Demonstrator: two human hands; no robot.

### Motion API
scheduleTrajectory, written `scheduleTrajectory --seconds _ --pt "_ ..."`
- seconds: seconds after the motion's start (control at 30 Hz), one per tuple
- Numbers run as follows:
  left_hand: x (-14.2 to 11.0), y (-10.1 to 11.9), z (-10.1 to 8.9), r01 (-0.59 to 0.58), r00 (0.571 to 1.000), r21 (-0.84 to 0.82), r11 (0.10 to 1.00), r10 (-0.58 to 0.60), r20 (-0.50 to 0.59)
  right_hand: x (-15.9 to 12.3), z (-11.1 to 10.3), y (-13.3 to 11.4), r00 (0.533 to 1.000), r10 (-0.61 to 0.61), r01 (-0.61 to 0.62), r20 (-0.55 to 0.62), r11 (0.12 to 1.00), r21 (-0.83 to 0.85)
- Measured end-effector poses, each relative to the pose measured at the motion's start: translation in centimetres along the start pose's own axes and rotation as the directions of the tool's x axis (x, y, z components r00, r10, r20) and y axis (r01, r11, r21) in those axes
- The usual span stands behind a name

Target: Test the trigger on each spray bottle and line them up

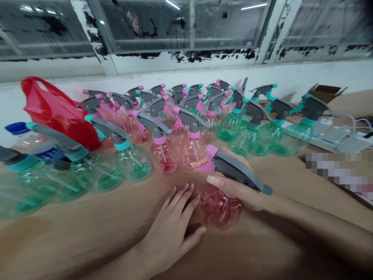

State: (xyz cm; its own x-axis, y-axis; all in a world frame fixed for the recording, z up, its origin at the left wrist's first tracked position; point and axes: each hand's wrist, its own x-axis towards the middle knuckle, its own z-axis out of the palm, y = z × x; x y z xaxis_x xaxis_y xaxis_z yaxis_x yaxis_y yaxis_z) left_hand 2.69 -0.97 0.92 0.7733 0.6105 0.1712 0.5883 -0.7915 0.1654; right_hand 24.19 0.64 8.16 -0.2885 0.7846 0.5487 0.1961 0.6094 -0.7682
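My right hand (247,190) is wrapped round the neck and trigger of a pink spray bottle (223,210), whose grey and pink head points up to the left. The clear pink body is at the table surface; whether it rests there or hangs just above, I cannot tell. Just left of it, my left hand (171,225) lies flat on the table with its fingers spread, holding nothing. Beyond the hands stand two pink spray bottles (164,155) side by side, and a green spray bottle (134,161) is to their left.
Several more pink and green spray bottles crowd the back of the wooden table (116,241). At the left are a red plastic bag (61,112) and a blue-capped bottle (37,146). A power strip (311,138) with plugs and an open cardboard box (326,93) are at the right.
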Motion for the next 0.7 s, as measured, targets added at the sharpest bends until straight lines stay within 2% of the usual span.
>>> scheduleTrajectory --seconds 0.23,0.7 --pt "-0.02 -0.04 0.08 0.001 1.0 0.023 1.0 -0.001 0.006 -0.04 -0.02 -0.49 0.999 -0.021 0.021 -0.026 1.0 0.004" --pt "-0.03 -0.22 0.29 -0.009 1.0 0.038 0.999 0.009 -0.009 -0.22 -0.18 -0.06 1.0 -0.012 0.012 -0.007 0.999 -0.039"
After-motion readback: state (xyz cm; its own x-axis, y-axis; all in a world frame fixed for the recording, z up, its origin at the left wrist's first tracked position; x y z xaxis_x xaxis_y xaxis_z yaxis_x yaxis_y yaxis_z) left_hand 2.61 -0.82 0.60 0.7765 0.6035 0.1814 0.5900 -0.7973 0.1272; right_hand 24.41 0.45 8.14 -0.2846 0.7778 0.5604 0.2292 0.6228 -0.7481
